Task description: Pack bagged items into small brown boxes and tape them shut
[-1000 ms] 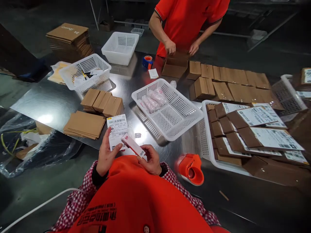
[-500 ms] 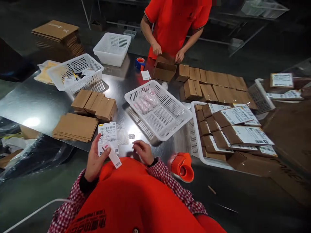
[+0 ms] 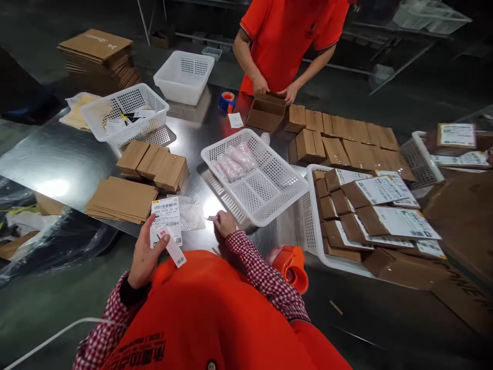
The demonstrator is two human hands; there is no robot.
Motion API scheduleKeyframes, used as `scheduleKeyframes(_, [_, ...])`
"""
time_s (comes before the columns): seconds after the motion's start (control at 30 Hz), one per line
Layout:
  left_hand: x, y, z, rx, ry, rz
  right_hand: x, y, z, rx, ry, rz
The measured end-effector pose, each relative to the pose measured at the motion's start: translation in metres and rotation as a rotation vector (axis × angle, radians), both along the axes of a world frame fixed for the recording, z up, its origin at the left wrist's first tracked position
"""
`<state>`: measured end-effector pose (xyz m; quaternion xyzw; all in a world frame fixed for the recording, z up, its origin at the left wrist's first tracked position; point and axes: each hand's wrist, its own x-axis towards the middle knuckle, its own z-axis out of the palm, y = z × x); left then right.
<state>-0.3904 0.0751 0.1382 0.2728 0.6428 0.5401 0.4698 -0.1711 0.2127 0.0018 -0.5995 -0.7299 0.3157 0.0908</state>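
Observation:
My left hand (image 3: 145,253) holds a printed shipping label (image 3: 166,218) and a narrow white tag (image 3: 175,252) between thumb and fingers at the table's near edge. My right hand (image 3: 225,224) pinches a small grey piece (image 3: 211,218) just above the metal table. Between the hands lies a clear bubble-wrap pouch (image 3: 191,213), partly beside the label. Beyond my right hand stands a white perforated basket (image 3: 265,218) with several bubble-wrapped pink items (image 3: 234,163) at its left end.
Flat cartons (image 3: 121,200) and small folded boxes (image 3: 154,164) lie left. An orange tape dispenser (image 3: 291,267) is near my right forearm. A basket (image 3: 311,226) of labelled boxes stands right. Across the table, a person's hands (image 3: 289,94) hold an open brown box (image 3: 265,114).
My right hand has moved forward and closed on the small grey piece. My left hand has shifted slightly left with the label and tag. The view has shifted slightly.

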Motion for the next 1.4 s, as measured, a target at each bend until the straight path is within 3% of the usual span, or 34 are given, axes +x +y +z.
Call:
scheduleKeyframes(0.17, [-0.004, 0.001, -0.004, -0.01, 0.044, -0.043, -0.001, -0.011, 0.034, -0.376, 0.756, -0.36])
scheduleKeyframes(0.37, [0.0, 0.012, 0.0, -0.039, 0.301, -0.287, -0.024, -0.039, 0.105, -0.83, 1.416, -0.462])
scheduleKeyframes(0.47, [0.006, 0.017, 0.009, 0.002, 0.355, -0.317, -0.032, -0.049, 0.127, -0.915, 1.437, -0.4])
scheduleKeyframes(0.77, [-0.004, 0.018, 0.027, 0.038, 0.383, -0.277, -0.054, -0.065, 0.154, -0.786, 1.354, -0.241])
scheduleKeyframes(1.1, [-0.008, 0.01, 0.026, 0.035, 0.329, -0.289, -0.064, -0.074, 0.159, -0.667, 1.379, -0.17])
scheduleKeyframes(1.4, [-0.002, 0.011, 0.039, 0.001, 0.355, -0.299, -0.059, -0.078, 0.157, -0.609, 1.415, -0.154])
